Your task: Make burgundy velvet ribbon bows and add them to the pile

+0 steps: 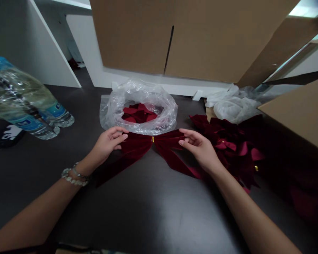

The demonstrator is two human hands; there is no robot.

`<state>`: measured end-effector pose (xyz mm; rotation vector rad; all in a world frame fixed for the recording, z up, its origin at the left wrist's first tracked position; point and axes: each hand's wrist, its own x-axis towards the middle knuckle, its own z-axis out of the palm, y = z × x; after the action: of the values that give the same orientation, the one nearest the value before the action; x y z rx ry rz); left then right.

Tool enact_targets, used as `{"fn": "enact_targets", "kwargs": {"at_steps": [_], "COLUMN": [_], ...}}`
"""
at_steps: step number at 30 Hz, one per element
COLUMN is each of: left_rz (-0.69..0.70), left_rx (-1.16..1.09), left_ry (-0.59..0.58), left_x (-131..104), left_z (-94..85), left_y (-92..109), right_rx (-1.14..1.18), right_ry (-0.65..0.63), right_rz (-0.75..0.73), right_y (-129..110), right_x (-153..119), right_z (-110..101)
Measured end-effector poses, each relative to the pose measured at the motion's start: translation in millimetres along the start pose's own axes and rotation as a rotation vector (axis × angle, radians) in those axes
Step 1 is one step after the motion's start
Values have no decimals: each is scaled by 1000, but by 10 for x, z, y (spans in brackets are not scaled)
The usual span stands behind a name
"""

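A dark red velvet bow (140,141) with a gold tie at its middle is stretched out over the dark table. My left hand (110,141) pinches the end of its left loop between thumb and fingers. At the right loop's end, my right hand (197,146) grips it the same way. Both tails of the bow hang toward me and spread apart. Just behind the bow lies an opened clear plastic bag (145,90) with red velvet pieces (140,113) inside.
To the right is a pile of red velvet bows (228,144). Crumpled plastic (235,106) lies behind it. Wrapped water bottles (29,102) stand at the left, near a dark item with white lettering (7,135). Cardboard (201,42) rises at the back.
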<state>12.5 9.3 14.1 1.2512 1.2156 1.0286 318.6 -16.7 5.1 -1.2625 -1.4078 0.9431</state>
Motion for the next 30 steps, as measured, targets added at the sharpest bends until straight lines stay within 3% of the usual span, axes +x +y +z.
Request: {"fn": "enact_targets", "kwargs": {"at_steps": [3,9,16,21,30], "left_rz": [-24,32,-21,-87,-115], "left_rx": [10,128,104,16,-9], "left_ry": [-23,-198,-157,-62,-61], "left_x": [-11,13,9,22,11], "left_z": [-34,-128,-82,-77,-62], "left_y": [22,77,95,4,9], "right_rx": [21,58,71,37,0], "right_ry": [3,29,5,-8,-27], "right_rz": [25,72,79,66,69], "right_y": [20,34,40,28,10], "right_x": [5,27,27,15,21], "right_z": [-21,-97,-123,-107,-107]}}
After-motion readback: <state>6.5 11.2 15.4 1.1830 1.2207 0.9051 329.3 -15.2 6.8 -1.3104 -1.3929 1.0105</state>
